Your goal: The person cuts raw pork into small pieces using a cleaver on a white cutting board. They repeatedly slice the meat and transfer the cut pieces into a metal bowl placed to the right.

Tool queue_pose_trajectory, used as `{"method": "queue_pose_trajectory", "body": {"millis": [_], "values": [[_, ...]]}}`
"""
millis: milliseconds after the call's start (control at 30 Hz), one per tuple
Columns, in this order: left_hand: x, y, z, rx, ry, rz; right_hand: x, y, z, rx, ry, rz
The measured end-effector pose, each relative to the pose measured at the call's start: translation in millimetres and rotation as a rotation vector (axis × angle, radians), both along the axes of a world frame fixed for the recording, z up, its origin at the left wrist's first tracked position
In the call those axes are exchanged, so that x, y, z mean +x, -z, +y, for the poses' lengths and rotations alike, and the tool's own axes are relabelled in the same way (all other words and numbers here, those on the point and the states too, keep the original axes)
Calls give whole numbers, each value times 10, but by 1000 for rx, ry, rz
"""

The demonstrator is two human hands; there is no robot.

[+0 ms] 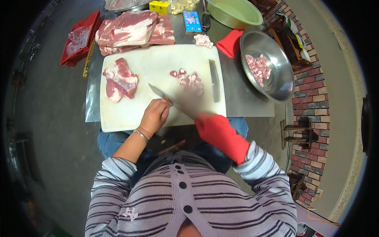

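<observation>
My right hand point(220, 134), in a red rubber glove, grips a knife point(180, 107) whose blade slants up and left over the white cutting board point(142, 118). My bare left hand point(155, 114) rests at the board's near edge, its fingertips on a small strip of meat point(168, 99) beside the blade. Small pieces of cut meat point(192, 83) lie to the right of the blade, partly blurred. At the board's left is a larger raw piece of meat with fat point(120, 81).
Large meat slabs point(127, 29) are stacked behind the board. At right, a steel bowl point(281, 71) holds cut meat. Fat scraps point(203, 41), a red glove point(229, 44), a phone point(192, 21) and a green basin point(237, 14) stand beyond. A red crate point(80, 41) is at left.
</observation>
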State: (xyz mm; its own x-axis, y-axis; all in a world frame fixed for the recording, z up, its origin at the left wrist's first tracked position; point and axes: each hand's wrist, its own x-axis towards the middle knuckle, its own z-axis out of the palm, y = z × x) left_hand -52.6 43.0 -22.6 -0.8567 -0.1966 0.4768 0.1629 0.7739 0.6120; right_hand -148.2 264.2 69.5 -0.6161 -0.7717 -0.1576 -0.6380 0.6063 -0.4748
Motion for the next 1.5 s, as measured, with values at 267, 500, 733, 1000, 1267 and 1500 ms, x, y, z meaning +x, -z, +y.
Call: {"method": "queue_pose_trajectory", "body": {"millis": [267,500,733,1000,1267,1500], "values": [[25,-8,27,-28,-8,-29,-196,551,-901,-276,-116,107],[-161,-22,10,183,-190,-143,-199,3,41,-39,185,-101],[-1153,-40,-109,163,-269,-126,-658,-463,286,-107,523,-416],[-1200,42,30,176,145,-313,-658,337,763,-347,698,-949],[-865,130,797,305,-311,14,-126,430,183,-376,554,-1050],[-2227,-1008,1337,243,-57,503,-445,-862,710,-471,929,-523]]}}
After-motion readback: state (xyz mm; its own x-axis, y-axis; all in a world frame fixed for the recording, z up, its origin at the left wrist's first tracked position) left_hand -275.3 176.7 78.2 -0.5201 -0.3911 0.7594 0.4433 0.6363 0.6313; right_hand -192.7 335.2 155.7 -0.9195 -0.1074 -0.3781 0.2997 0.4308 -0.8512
